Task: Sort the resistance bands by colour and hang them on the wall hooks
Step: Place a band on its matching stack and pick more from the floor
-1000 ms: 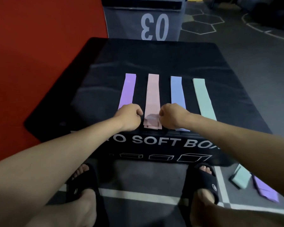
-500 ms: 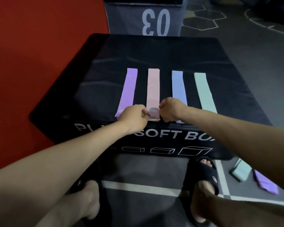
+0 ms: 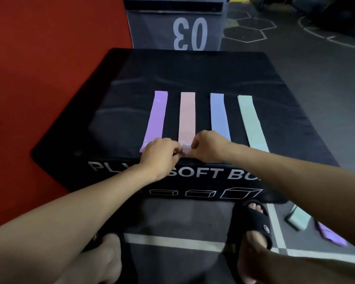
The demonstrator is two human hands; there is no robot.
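Note:
Several flat resistance bands lie side by side on top of a black soft plyo box (image 3: pixel 193 74): a purple band (image 3: pixel 156 117), a pink band (image 3: pixel 187 117), a pale blue band (image 3: pixel 219 117) and a mint green band (image 3: pixel 251 121). My left hand (image 3: pixel 162 152) and my right hand (image 3: pixel 207 145) meet at the near end of the pink band, at the box's front edge, both pinching it with curled fingers. The band's near end is mostly hidden by my fingers. No wall hooks are in view.
A red wall or mat (image 3: pixel 39 68) fills the left. A grey box marked 03 (image 3: pixel 176 27) stands behind the plyo box. On the floor at the right lie another mint band (image 3: pixel 298 219) and another purple band (image 3: pixel 330 234). My feet in black slides (image 3: pixel 252 222) stand below.
My hands have closed in from either side of the pink band's near end until they almost touch, pinching that end. The other bands have not moved.

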